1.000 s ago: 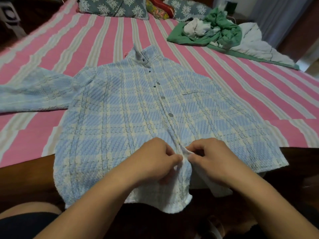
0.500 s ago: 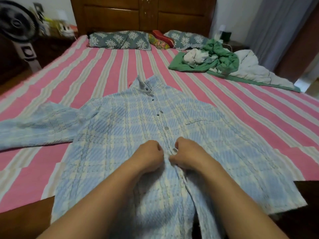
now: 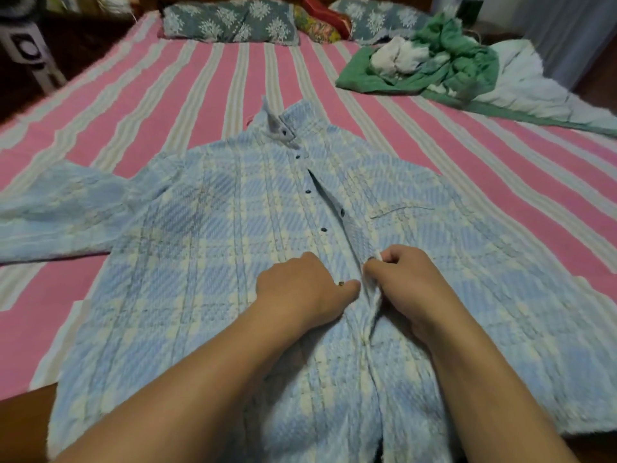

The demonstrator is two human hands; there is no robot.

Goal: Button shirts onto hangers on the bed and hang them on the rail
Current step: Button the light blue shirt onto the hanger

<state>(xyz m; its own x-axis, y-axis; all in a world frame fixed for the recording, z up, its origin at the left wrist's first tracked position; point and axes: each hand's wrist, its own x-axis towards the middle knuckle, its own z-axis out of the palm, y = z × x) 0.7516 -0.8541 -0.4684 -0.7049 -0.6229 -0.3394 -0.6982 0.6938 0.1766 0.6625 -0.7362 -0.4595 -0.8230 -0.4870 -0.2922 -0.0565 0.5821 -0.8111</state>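
**Shirt half-fastened on the bed, hanging not yet begun**

At the far left a white fan stand (image 3: 31, 58) sits off the bed (image 3: 213, 91), whose cover is a flat weave in broad pink and pale stripes. The plaid shirt (image 3: 200, 248) lies front-up across the near half of the bed, its left-lying sleeve stretched out flat toward the edge. The cloth looks thick and textured, with a ribbed diagonal weave in light blue and cream, soft enough to ripple where it is pulled.

The left hand (image 3: 300, 292) rests on the button side of the placket, fingers curled and thumb pressed against a small dark button (image 3: 341, 283) at the opening. The right hand (image 3: 404, 282) pinches the opposite edge of the placket, fingers folded over a ridge of fabric lifted just beside the left thumb. Above the hands about 4 small round dark buttons (image 3: 323, 230) run up to the standing collar (image 3: 283, 128), and the placket gapes there, so those look unfastened. Below the hands the front seems closed, though blur makes this uncertain.

No hanger can be made out clearly, and no rail is in view, so hanging is all still ahead. At the right a crumpled green garment heap (image 3: 444, 65) and a white quilted piece (image 3: 521, 91) wait near 2 patterned pillows (image 3: 230, 23)
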